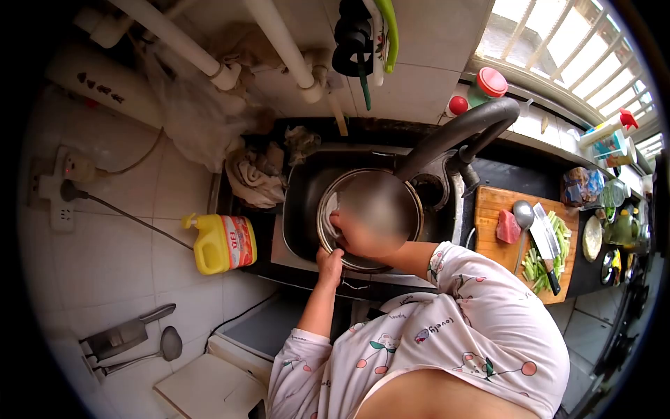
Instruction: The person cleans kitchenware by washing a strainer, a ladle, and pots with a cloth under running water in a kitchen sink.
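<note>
A round metal pot [417, 234] sits in the dark sink [296, 202], beneath the curved faucet [453, 133]. My left hand [330, 267] grips the pot's near rim at its lower left. Inside the pot is my right hand [352, 234], its fingers curled against the left inner wall. Something whitish shows beside those fingers, but I cannot make out what it is. A blurred patch hides part of the pot's inside and part of my right hand.
Left of the sink are a crumpled cloth [257, 178] and a yellow jug [213, 244]. At the right, a cutting board [492, 202] bears meat [508, 227], a ladle [523, 213], a cleaver [544, 234] and chopped green stalks [558, 234]. Jars stand along the windowsill.
</note>
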`<action>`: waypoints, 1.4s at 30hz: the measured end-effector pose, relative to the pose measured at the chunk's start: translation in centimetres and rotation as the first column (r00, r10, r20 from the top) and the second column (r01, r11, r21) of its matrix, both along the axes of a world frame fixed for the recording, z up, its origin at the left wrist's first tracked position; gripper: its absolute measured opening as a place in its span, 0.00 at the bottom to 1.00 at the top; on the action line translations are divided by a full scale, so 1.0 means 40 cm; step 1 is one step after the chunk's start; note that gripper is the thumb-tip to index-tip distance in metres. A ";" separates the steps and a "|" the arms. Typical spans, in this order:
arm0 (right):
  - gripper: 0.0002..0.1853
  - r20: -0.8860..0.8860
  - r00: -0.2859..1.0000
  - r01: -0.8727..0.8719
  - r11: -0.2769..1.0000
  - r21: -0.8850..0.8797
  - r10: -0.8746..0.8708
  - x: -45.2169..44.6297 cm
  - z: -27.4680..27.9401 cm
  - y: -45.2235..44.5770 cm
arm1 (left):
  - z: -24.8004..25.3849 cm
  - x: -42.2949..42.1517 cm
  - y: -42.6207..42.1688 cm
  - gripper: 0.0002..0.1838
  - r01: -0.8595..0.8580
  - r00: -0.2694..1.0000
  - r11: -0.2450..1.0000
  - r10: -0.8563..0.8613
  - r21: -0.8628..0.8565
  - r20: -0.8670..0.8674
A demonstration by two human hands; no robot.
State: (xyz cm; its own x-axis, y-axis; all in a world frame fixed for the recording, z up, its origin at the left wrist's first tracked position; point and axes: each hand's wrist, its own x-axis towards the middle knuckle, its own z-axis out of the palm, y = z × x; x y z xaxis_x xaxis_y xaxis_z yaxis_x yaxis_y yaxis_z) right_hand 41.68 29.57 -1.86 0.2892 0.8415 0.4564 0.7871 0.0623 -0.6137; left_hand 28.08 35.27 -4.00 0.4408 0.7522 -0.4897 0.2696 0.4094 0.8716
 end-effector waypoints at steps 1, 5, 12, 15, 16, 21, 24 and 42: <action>0.25 0.009 0.987 -0.159 0.987 -0.038 0.159 0.004 -0.024 0.001 | -0.006 -0.003 0.018 0.23 0.004 0.997 1.000 -0.005 0.008 0.080; 0.19 0.053 0.800 -0.545 0.761 -0.353 0.598 0.049 -0.098 -0.039 | 0.009 -0.012 0.039 0.27 0.025 0.991 0.999 -0.019 -0.046 0.131; 0.12 0.235 0.961 0.031 0.789 -0.614 0.144 0.118 -0.134 -0.118 | 0.016 -0.022 0.052 0.25 0.021 1.000 0.984 -0.021 0.178 -0.003; 0.12 0.353 0.935 0.195 0.805 -0.560 0.019 0.122 -0.159 -0.060 | 0.013 -0.017 0.045 0.25 0.064 0.997 0.978 -0.055 0.196 -0.050; 0.12 0.369 0.928 0.186 0.916 -0.356 -0.045 0.112 -0.245 -0.042 | 0.002 -0.017 0.042 0.25 0.077 0.997 0.980 -0.070 0.181 -0.044; 0.12 0.158 0.984 -0.072 0.993 -0.096 0.087 0.040 -0.179 0.019 | -0.042 -0.002 0.038 0.18 0.088 0.995 0.993 -0.083 0.080 -0.062; 0.13 -0.312 0.945 -0.123 0.990 -0.074 0.094 0.009 -0.211 0.041 | -0.053 -0.007 0.050 0.18 0.023 1.000 1.000 -0.023 -0.001 0.006; 0.15 -0.758 0.633 -0.530 0.801 -0.278 0.156 -0.027 -0.075 -0.015 | -0.057 -0.022 0.115 0.15 0.041 0.997 0.977 -0.026 0.208 -0.073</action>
State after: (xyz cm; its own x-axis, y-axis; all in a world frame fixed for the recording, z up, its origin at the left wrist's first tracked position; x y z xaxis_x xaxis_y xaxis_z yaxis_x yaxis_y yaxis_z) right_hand 40.60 28.96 -4.87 -0.0055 0.9830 -0.1836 0.1194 -0.1816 -0.9761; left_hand 27.20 39.87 -6.28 0.4381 0.8266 -0.3532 0.3434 0.2092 0.9156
